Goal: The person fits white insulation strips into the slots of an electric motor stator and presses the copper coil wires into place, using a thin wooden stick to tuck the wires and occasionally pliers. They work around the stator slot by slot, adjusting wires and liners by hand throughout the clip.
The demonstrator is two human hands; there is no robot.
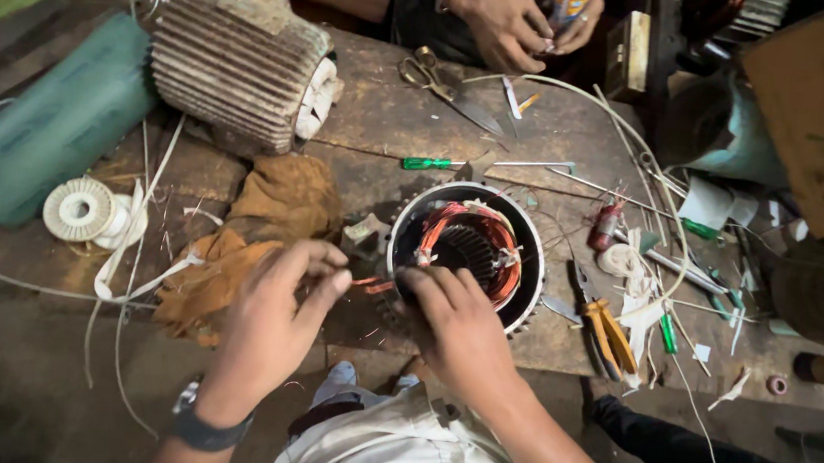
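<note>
**Stator partly wound, wire ends in the fingers**

Round motor stator standing open-end-up on the worn wooden bench, near the front edge, just in front of the person. Copper coils already seated around the inside of the core, with pale insulation pieces showing among them; so, by the look of it, much of the winding in place. Coil heads not yet tied or tidied as far as visible, and loose copper wire ends sticking out at the near left rim, between the two hands. Judged about midway: coils in, finishing of leads and lacing left.

Left hand hovering just left of the stator, fingers curled, thumb and forefinger pinched close near the copper ends; actual grip on a strand too small to confirm. Right hand resting on the near rim, fingers bent down over the edge onto the winding, seemingly pressing or gripping wire; exact hold hidden by the knuckles.

Lying unused around: yellow-handled pliers just right of the stator, green screwdriver behind it, scissors further back, a brown rag to the left, a ribbed motor housing at the back left. Another person's hands busy at the far edge, apart from this work.
</note>
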